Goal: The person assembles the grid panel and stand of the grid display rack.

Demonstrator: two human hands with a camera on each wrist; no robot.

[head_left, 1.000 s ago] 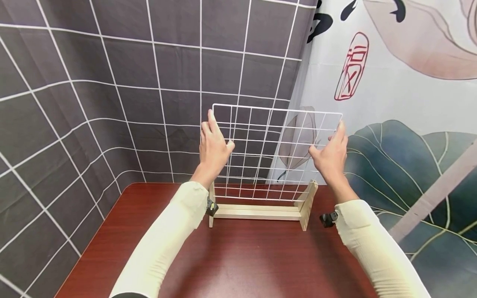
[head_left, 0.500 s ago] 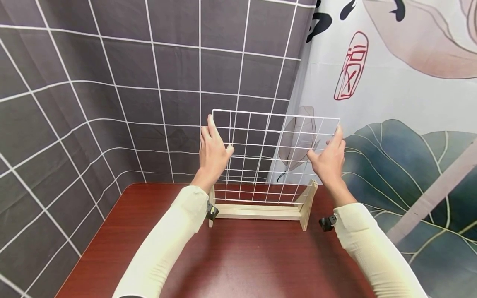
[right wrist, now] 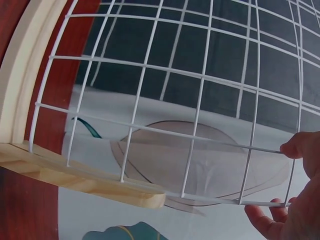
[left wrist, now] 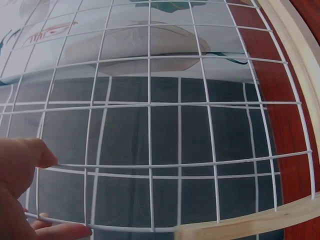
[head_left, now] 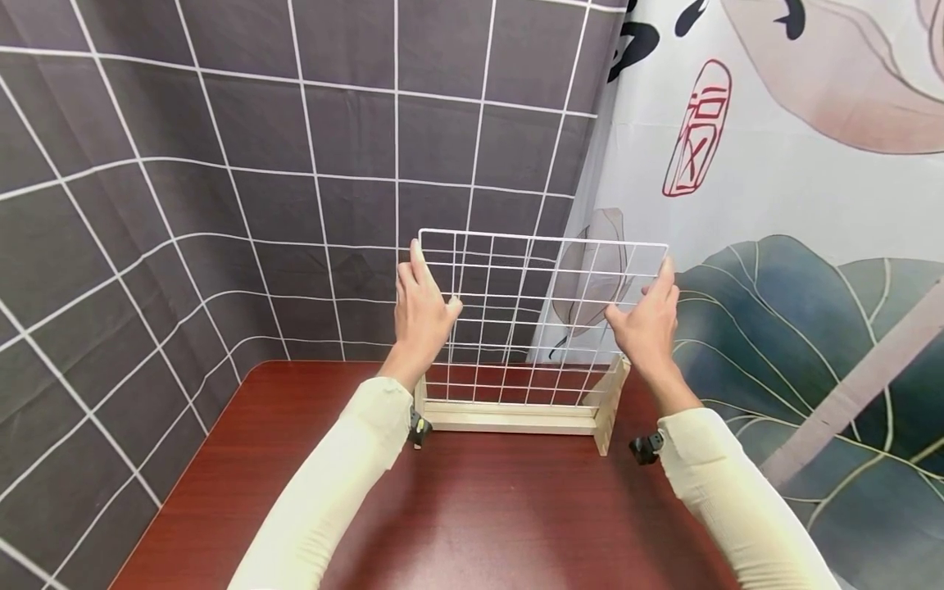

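A white wire grid panel stands nearly upright between the two side pieces of a pale wooden stand. My left hand grips its left side, thumb on the front wires and fingers along the outer edge. On the right side, my right hand holds it the same way. The panel's lower rim lies right at the stand's crossbar. In the left wrist view, the lower side wire passes behind a wooden side piece; the right wrist view shows the opposite side piece likewise overlapping the panel.
The stand rests on a reddish-brown table, toward its back edge. Behind hangs a dark grey curtain with white grid lines, beside a white curtain printed with leaves. Small black cameras sit on both wrists.
Both hands have lowered the grid panel a little, straight down into the stand. Its bottom edge now meets the crossbar in the head view. The stand has stayed in place.
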